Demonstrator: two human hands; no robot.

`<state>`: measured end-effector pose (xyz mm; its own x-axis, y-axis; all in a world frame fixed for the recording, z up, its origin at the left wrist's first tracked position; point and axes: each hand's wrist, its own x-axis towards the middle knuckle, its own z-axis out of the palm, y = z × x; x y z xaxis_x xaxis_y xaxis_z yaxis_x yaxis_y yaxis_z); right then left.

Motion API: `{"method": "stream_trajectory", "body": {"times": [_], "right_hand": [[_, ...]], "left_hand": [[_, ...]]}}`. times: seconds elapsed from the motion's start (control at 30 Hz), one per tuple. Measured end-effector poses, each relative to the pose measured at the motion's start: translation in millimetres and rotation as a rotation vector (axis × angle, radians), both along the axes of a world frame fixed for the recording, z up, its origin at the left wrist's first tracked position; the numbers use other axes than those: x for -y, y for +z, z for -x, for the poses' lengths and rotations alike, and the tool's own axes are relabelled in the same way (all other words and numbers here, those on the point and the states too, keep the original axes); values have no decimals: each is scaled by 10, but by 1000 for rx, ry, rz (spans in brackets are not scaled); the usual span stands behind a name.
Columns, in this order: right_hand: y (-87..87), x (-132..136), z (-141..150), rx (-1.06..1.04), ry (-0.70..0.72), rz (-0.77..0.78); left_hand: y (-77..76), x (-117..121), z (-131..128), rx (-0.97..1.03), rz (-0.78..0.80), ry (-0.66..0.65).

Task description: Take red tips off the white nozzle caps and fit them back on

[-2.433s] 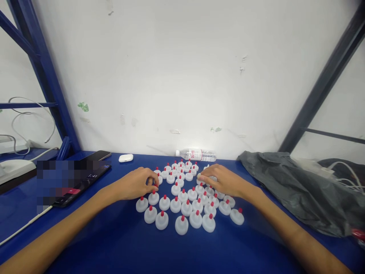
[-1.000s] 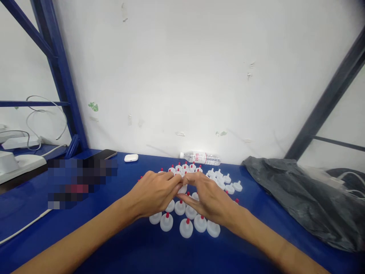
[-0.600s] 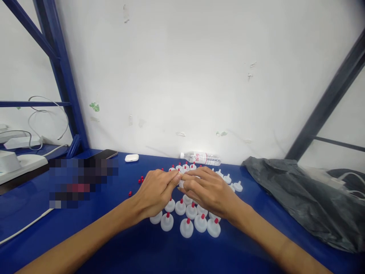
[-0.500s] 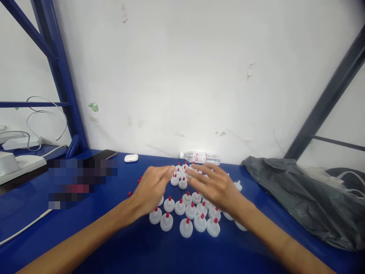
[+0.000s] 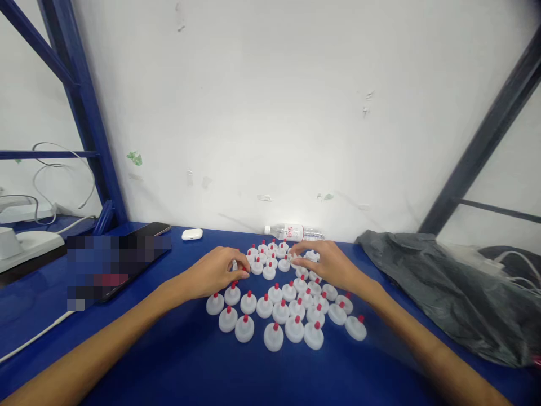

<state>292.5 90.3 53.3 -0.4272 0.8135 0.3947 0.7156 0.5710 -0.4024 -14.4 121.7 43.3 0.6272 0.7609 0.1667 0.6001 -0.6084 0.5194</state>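
My left hand (image 5: 217, 272) is closed in a pinch, thumb and forefinger together at a small red tip cap (image 5: 245, 270). Between the fingertips of my right hand (image 5: 329, 264) is a white nozzle cap (image 5: 295, 257), partly hidden by the fingers. Many white round caps stand on the blue table around and in front of both hands, most with a red tip, such as the front cap (image 5: 273, 337). A farther cluster (image 5: 262, 256) stands between the hands. Some white caps (image 5: 311, 256) by my right hand show no red tip.
A clear bottle (image 5: 295, 232) lies against the wall. At the back left are a white earphone case (image 5: 192, 234) and a dark phone (image 5: 147, 237), partly blurred out. Dark grey sheeting (image 5: 439, 293) covers the right side. A white cable (image 5: 38, 335) runs along the left.
Both hands have moved apart, the left to the left and the right slightly to the right. Their fingers have closed into pinches, and more caps between them now show.
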Motion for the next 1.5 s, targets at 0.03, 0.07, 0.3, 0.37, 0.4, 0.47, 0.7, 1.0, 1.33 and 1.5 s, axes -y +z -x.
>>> {"method": "stream_trajectory", "body": {"times": [0.03,0.07,0.3,0.37,0.4,0.47,0.7,1.0,1.33,1.5], "right_hand": [[0,0,4,-7,15,26],[-3,-1,7,-15,25,48],[-89,-34,17,-27,45,165],[-98,-46,11,-9,50,190],[-96,-50,6,2,50,200],[-82,-51,-8,24,44,212],[-32,-41,-57,87,60,134],[-57,10,-4,163,40,-12],[-34,26,22,196,24,-75],[-40,28,28,222,21,-107]], "left_hand": [[-14,-30,13,-14,19,-11],[-25,-55,25,-27,38,-22],[-22,-95,86,-95,76,-66],[-11,-98,104,-116,58,-65],[-7,-101,115,-127,49,-61],[1,-111,142,-151,32,-50],[-6,-139,221,-206,-9,-13],[-15,-141,204,-223,-31,-21],[31,-111,185,-223,-30,-24],[156,-38,175,-196,-53,51]]}}
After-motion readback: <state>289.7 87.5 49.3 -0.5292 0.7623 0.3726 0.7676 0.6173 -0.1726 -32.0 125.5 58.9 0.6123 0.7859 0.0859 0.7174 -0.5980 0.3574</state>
